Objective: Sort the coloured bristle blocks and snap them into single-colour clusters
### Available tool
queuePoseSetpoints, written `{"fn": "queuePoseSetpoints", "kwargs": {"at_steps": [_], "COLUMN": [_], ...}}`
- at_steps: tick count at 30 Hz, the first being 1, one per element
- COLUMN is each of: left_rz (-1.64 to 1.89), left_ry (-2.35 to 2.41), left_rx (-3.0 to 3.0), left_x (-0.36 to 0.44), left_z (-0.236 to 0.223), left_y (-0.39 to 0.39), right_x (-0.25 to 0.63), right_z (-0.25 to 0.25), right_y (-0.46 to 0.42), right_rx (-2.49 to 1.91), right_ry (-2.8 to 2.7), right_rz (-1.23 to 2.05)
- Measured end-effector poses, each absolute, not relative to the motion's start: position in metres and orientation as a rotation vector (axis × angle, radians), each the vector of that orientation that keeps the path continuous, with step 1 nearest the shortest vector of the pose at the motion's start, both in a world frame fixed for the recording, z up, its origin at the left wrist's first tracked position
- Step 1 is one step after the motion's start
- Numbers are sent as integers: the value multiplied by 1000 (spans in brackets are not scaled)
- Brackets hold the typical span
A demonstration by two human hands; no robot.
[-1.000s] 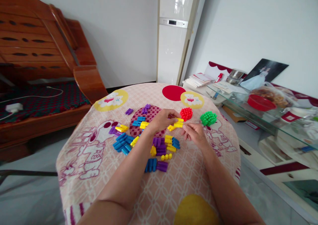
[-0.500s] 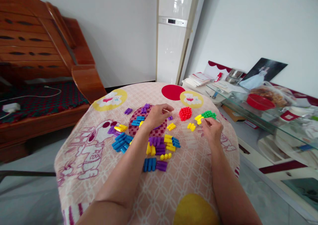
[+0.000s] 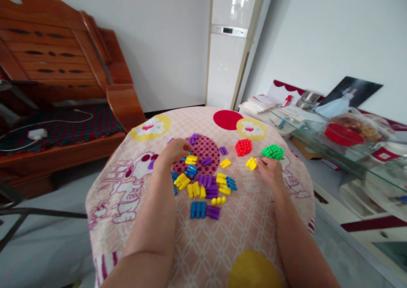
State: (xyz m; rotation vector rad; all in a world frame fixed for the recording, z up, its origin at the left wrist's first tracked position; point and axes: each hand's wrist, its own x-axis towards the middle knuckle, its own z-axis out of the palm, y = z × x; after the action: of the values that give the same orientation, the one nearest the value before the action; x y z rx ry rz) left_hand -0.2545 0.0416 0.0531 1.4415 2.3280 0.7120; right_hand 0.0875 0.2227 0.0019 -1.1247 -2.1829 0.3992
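Observation:
Small plastic peg pieces in blue, yellow and purple (image 3: 206, 186) lie scattered on a round table under a pink cartoon cloth (image 3: 140, 195). My left hand (image 3: 173, 150) reaches to the left side of the pile with its fingers curled down over pieces beside a yellow piece (image 3: 191, 159). What it grips is hidden. My right hand (image 3: 269, 170) rests on the cloth with its fingers curled, its tips against a small yellow cluster (image 3: 251, 163), just below a green peg ball (image 3: 272, 151). A red peg ball (image 3: 243, 147) sits to the left of the green one.
A wooden bench (image 3: 63, 80) with a charger and cable stands at the left. A tall white air conditioner (image 3: 227, 46) stands behind the table. At the right is a glass shelf (image 3: 318, 139) with a red bowl (image 3: 344, 134), papers and a photo.
My left hand has moved left and down from the table's middle to the pieces on the left. My right hand has drawn back from the green ball to the yellow cluster.

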Motion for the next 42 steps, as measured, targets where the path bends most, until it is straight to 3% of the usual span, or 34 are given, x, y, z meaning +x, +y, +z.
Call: {"fn": "queuePoseSetpoints", "kwargs": {"at_steps": [15, 21, 24, 29, 42], "left_rz": [597, 1113, 1240, 1164, 1153], "left_ry": [2161, 1874, 1519, 1143, 1131], "left_rx": [1489, 1530, 1509, 1388, 1279], "left_x": [-251, -227, -199, -161, -144], "left_z": [42, 69, 75, 65, 51], "left_y": [49, 53, 65, 87, 97], "right_x": [86, 78, 67, 50, 61], "right_z": [2, 14, 18, 20, 27], "right_y": [221, 203, 187, 168, 179], "right_rx": [-1107, -1002, -854, -680, -739], "right_ry": [-2012, -1872, -1933, -2086, -1910], "right_rz": [422, 390, 467, 684, 1108]}}
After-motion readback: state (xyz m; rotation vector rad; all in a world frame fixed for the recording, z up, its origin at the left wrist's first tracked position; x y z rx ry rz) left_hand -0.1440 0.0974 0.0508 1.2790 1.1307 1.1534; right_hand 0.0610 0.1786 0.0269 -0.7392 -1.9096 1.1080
